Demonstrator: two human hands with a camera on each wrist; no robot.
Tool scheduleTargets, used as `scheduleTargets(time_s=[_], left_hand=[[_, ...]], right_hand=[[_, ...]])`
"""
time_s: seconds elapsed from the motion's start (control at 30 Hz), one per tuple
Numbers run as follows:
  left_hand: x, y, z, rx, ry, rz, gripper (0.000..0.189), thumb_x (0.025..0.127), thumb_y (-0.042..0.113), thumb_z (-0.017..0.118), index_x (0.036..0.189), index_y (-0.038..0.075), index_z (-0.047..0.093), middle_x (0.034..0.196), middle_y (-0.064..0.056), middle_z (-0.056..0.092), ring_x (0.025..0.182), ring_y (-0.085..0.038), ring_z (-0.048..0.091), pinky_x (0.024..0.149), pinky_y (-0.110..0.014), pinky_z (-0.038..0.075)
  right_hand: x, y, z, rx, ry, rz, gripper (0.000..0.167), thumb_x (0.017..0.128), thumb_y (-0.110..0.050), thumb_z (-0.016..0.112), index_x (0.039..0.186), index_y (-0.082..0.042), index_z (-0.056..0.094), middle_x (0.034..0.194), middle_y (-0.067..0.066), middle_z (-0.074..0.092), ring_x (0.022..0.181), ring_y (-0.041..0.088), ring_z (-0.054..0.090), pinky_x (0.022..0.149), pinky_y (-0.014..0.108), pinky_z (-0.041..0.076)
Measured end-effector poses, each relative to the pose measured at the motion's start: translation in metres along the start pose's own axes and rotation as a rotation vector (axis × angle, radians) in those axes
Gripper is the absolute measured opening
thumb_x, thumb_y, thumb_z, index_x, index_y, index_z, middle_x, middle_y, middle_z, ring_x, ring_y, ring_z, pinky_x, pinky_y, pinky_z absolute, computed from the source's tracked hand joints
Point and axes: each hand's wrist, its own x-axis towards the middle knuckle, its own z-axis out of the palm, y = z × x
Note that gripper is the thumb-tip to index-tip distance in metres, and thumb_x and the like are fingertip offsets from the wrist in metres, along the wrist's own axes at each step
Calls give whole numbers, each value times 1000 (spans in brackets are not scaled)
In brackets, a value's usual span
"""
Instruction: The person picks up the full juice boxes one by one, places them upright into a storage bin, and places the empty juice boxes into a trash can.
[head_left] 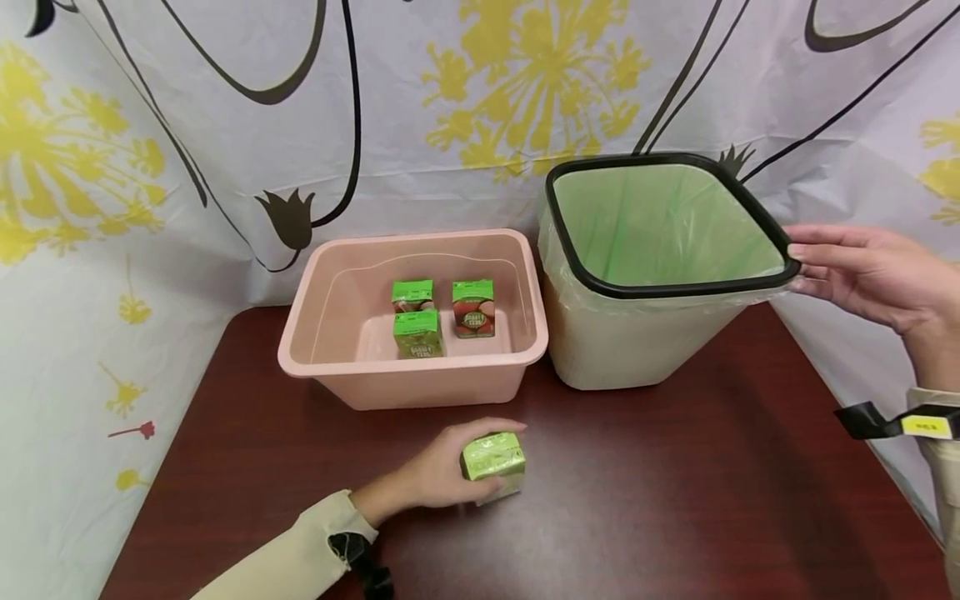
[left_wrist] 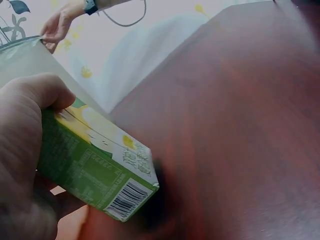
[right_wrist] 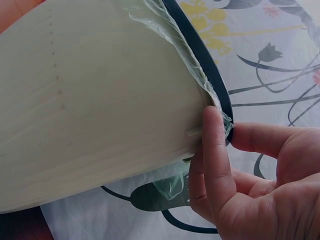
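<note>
My left hand [head_left: 438, 473] grips a small green juice carton [head_left: 495, 458] over the table, in front of the pink basin. In the left wrist view, the thumb lies along one edge of the carton [left_wrist: 100, 160], and a barcode shows at its lower end. Over at the right, my right hand [head_left: 873, 275] pinches the rim corner of a cream waste bin [head_left: 622, 346]. The right wrist view shows the thumb on the dark rim [right_wrist: 212, 75] and fingers against the bin's outer wall. A clear greenish liner [right_wrist: 170, 40] hangs folded over that rim.
A pink plastic basin [head_left: 420, 387] stands left of the bin, with three small green-topped cartons [head_left: 474, 308] inside. Both containers stand on the dark red-brown table [head_left: 675, 500]. Behind them hangs a white sheet [head_left: 420, 183] printed with yellow flowers and dark stems.
</note>
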Motion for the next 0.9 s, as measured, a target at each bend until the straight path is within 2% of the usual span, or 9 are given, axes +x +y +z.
scheduleTargets(time_s=[0.13, 0.23, 0.33, 0.57, 0.73, 0.83, 0.9], left_hand=[[2, 10, -14, 27, 6, 27, 63, 87, 11, 78, 145, 14, 53, 133, -8, 64, 103, -12, 63, 89, -31, 56], [6, 23, -29, 15, 6, 56, 63, 88, 9, 79, 145, 9, 53, 135, -6, 64, 107, -14, 64, 91, -31, 55], [10, 43, -48, 0, 4, 88, 63, 88, 7, 79, 145, 7, 52, 134, -6, 64, 103, -17, 65, 89, -33, 56], [23, 93, -86, 41, -1, 89, 65, 86, 4, 79, 145, 8, 53, 136, -5, 61, 97, -18, 64, 82, -33, 57], [38, 121, -108, 112, 3, 121, 64, 84, 3, 80, 143, 11, 56, 138, 0, 59, 109, -18, 61, 89, -32, 54], [51, 134, -120, 151, 9, 157, 63, 84, 4, 80, 143, 8, 56, 137, 0, 60, 106, -18, 60, 86, -33, 54], [60, 142, -127, 158, 13, 166, 62, 85, 5, 79, 142, 8, 57, 132, 1, 63, 95, -18, 62, 78, -33, 55]], right_hand=[[-1, 1, -1, 4, -11, 0, 48, 106, 13, 20, 130, 11, 62, 122, 24, 68, 107, 34, 70, 91, 41, 57], [0, 1, -2, -10, -19, 3, 49, 106, 12, 20, 130, 10, 62, 122, 23, 69, 107, 33, 70, 91, 39, 57], [0, 0, -3, -27, -11, 2, 48, 106, 12, 21, 130, 10, 62, 121, 23, 69, 106, 33, 70, 91, 39, 58], [-1, -2, -2, -36, 34, 5, 47, 106, 12, 23, 129, 8, 64, 119, 22, 70, 104, 32, 71, 88, 40, 59], [0, -1, 1, -18, 48, -1, 47, 105, 13, 22, 127, 9, 64, 118, 23, 70, 102, 33, 71, 87, 40, 59], [0, -1, 2, 2, 41, -1, 48, 105, 13, 21, 128, 10, 64, 118, 24, 69, 103, 34, 71, 87, 41, 59], [0, -1, 3, 8, 43, -4, 49, 105, 13, 20, 127, 11, 63, 118, 24, 69, 103, 34, 71, 87, 41, 59]])
